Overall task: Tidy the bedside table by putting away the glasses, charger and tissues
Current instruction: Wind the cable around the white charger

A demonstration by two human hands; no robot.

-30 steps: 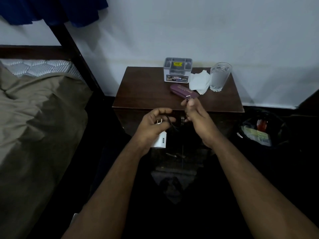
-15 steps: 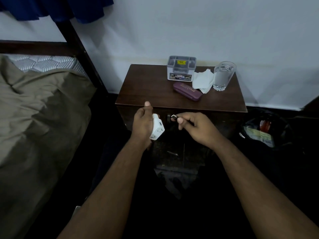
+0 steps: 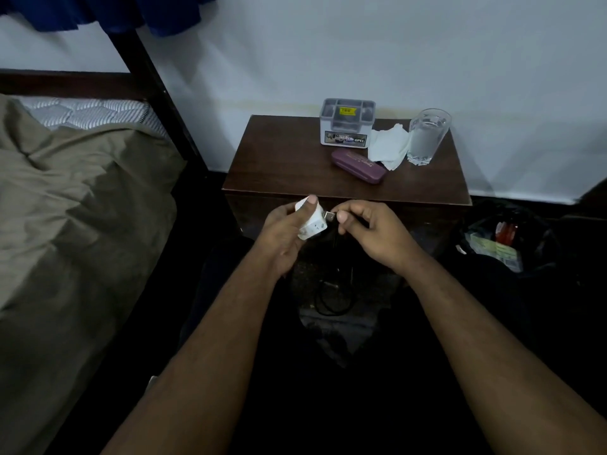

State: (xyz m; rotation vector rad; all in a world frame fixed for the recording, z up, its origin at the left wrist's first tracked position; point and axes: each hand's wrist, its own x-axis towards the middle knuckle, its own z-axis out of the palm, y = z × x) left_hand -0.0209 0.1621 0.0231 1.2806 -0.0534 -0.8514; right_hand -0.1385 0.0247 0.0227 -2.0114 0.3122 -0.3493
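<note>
My left hand [image 3: 284,229] grips a white charger block [image 3: 312,224] just in front of the brown bedside table [image 3: 289,159]. My right hand [image 3: 371,229] pinches the metal USB plug [image 3: 329,216] of a black cable [image 3: 333,298], with the plug's tip at the block's side. The cable hangs in a loop below my hands. On the table lie a closed purple glasses case [image 3: 358,166] and crumpled white tissues [image 3: 387,147] beside it.
A grey compartment organiser [image 3: 347,126] stands at the table's back edge, with a glass of water [image 3: 427,136] at the back right. A bed with an olive blanket [image 3: 72,205] fills the left. A dark bag with rubbish [image 3: 502,244] sits on the floor at the right.
My left hand has turned the charger block and raised it. My right hand has brought the cable's plug leftward up to the block.
</note>
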